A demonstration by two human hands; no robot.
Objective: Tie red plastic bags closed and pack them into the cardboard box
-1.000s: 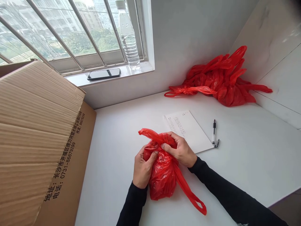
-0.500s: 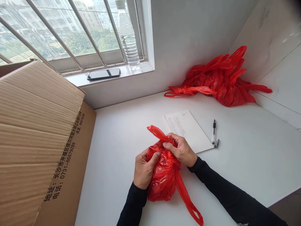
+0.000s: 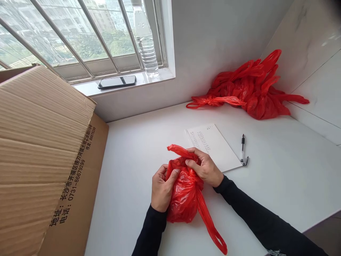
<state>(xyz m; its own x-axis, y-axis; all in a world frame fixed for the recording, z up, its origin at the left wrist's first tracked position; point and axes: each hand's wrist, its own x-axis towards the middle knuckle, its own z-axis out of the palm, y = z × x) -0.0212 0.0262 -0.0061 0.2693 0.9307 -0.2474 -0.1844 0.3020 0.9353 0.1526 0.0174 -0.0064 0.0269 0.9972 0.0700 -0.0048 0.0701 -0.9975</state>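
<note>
A red plastic bag (image 3: 184, 201), gathered at its neck and bulging below, is held between both hands over the white table (image 3: 128, 177). My left hand (image 3: 163, 188) grips its left side, thumb pressed on the front. With thumb and fingers, my right hand (image 3: 204, 167) pinches the bag's upper right part near the gathered neck. One handle loop trails toward the lower right; the other end sticks out at the upper left. What the bag contains is hidden by the plastic. A notebook (image 3: 218, 147) with handwriting lies just behind my right hand.
To the left stands a large cardboard box (image 3: 77, 192) with a raised flap. Several red bags (image 3: 239, 85) are heaped in the back right corner. An uncapped pen (image 3: 242, 145) lies beside the notebook. A phone (image 3: 117, 82) and a water bottle (image 3: 147, 46) are on the windowsill.
Both hands keep their grip. The bag's lower part has risen slightly, and the trailing handle has shifted a little to the left.
</note>
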